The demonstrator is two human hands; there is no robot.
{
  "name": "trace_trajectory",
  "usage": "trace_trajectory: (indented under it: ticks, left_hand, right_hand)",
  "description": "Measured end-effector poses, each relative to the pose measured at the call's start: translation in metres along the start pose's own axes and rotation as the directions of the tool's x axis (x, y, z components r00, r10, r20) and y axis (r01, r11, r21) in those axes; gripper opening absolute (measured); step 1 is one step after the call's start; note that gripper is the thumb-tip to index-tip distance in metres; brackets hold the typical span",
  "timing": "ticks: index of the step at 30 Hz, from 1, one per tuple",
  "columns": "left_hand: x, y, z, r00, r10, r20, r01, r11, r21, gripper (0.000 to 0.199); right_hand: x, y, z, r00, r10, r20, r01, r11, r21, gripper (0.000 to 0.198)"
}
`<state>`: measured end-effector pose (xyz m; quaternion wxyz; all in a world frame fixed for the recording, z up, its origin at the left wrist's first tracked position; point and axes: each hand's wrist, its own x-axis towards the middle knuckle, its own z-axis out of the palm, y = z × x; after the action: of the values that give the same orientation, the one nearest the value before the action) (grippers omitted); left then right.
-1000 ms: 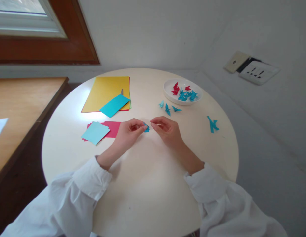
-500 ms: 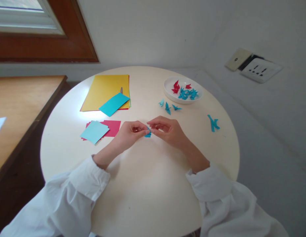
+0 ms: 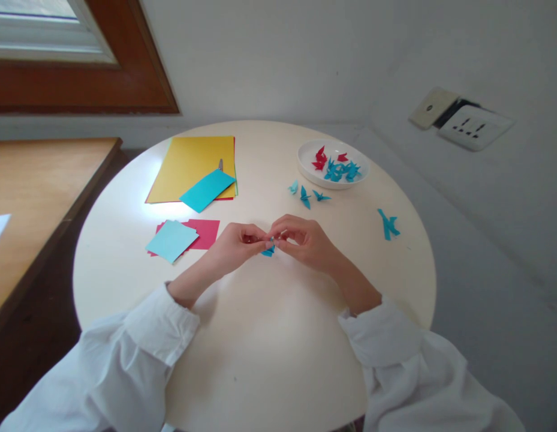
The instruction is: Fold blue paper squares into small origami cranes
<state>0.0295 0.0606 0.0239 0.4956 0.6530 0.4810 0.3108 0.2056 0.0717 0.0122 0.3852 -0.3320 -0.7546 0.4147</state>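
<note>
A small piece of folded blue paper (image 3: 268, 251) is pinched between my two hands above the middle of the round table. My left hand (image 3: 239, 245) is closed on its left side, thumb against forefinger. From the right, my right hand (image 3: 304, 241) grips it with thumb and fingertips. The fingers cover most of the paper, so its exact shape is hidden. Just beyond my right hand sit several paper cranes: a pale blue crane (image 3: 293, 187), a blue crane (image 3: 305, 197) and another blue crane (image 3: 321, 196).
A white dish (image 3: 305, 171) at the back right holds several red and blue cranes. Blue paper scraps (image 3: 388, 225) lie at the right. Yellow sheets (image 3: 192, 162) lie back left under a blue rectangle (image 3: 207, 190). Pale blue squares (image 3: 172, 240) overlap red squares (image 3: 207, 234).
My right fingertips have come down and in, now meeting the left fingertips over the folded blue paper. The paper has tilted and shifted slightly. Everything else on the table stays put.
</note>
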Motion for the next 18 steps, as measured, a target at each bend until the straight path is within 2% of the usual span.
trace_trajectory:
  ticks: [6,10,18]
  left_hand:
    - [0.0,-0.001,0.002,0.999,0.016,-0.03,-0.018,0.998,-0.065,0.019]
    - [0.001,-0.003,0.002,0.998,0.032,-0.057,-0.037,0.995,-0.091,0.019]
    - [0.003,-0.008,0.004,0.994,0.029,-0.105,-0.045,0.986,-0.16,0.018]
  right_hand:
    - [0.0,-0.004,0.002,0.998,0.025,-0.063,-0.028,0.999,-0.041,0.005]
    - [0.0,-0.004,0.006,0.993,-0.003,-0.115,-0.008,0.995,-0.098,0.006]
    - [0.0,0.0,0.013,0.972,-0.025,-0.232,0.011,0.998,-0.06,0.005]
